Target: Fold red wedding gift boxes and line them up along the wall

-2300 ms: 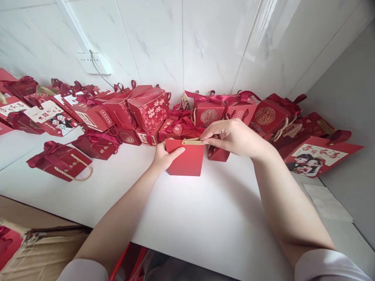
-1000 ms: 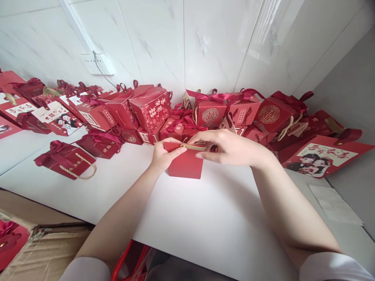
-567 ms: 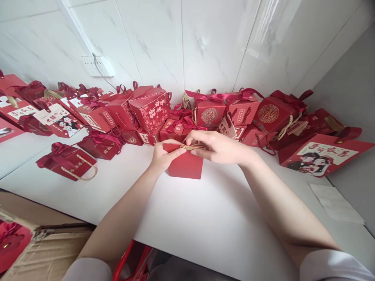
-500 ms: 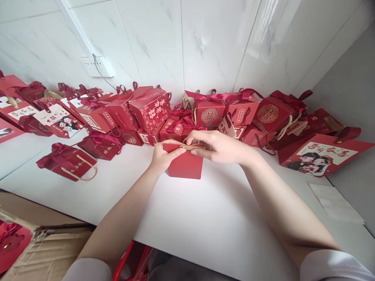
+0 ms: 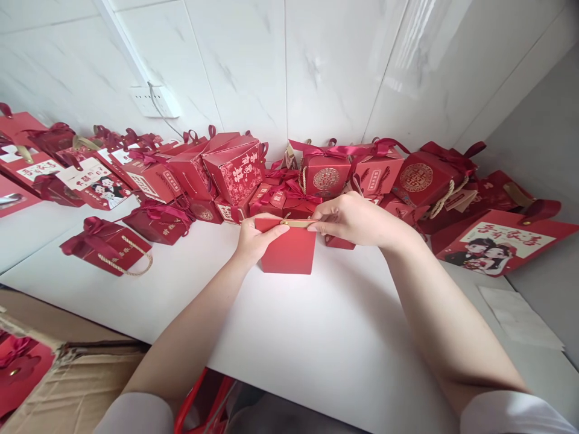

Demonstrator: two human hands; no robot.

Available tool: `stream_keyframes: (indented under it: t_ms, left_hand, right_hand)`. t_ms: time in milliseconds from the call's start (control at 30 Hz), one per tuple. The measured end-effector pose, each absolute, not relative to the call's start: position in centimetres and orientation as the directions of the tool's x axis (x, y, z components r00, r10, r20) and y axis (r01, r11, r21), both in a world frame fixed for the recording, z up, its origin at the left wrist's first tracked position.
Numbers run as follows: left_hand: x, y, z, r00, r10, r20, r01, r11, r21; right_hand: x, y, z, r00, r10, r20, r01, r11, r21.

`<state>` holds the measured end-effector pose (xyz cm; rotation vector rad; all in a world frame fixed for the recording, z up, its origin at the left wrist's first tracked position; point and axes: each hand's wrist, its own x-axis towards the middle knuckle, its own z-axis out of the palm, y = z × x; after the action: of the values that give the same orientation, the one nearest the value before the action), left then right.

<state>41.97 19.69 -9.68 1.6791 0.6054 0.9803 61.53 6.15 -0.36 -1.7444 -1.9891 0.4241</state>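
A plain red gift box (image 5: 289,252) stands in front of me, with a gold strap (image 5: 298,223) along its top edge and a small round stud near the strap's left end. My left hand (image 5: 259,239) is closed on the box's upper left corner, thumb in front by the stud and fingers behind. At the upper right, my right hand (image 5: 351,218) pinches the strap's right end between thumb and fingers. Behind that hand, a small red box (image 5: 340,242) partly shows.
Finished-looking red boxes with ribbons (image 5: 325,175) are piled along the wall. Two ribboned boxes (image 5: 108,247) lie to the left. A couple-printed box (image 5: 502,241) and white paper (image 5: 520,316) are on the right of the white table (image 5: 316,337). A cardboard carton (image 5: 90,386) is at lower left.
My right hand has moved slightly right and its fingers have shifted to the strap's end, which now lies straighter along the top edge. My left hand keeps its hold.
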Motion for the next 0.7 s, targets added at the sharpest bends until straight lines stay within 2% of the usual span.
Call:
stream_keyframes:
  t_ms: [133, 400, 700]
  left_hand:
    - [41.92, 19.67, -9.69, 0.537, 0.790, 0.296, -0.064, -0.312, 0.948]
    - [41.84, 19.75, -9.67, 0.551, 0.777, 0.305, -0.084, -0.312, 0.946]
    - [41.98, 19.62, -9.65, 0.551, 0.780, 0.296, -0.067, -0.312, 0.948]
  right_hand:
    - [61.64, 6.17, -0.71, -0.091, 0.989, 0.119, 0.857, 0.138, -0.496]
    - [61.72, 5.79, -0.40, -0.153, 0.971, 0.185, 0.896, 0.215, -0.389]
    - [61.74, 5.73, -0.16, -0.122, 0.983, 0.136, 0.860, 0.174, -0.480]
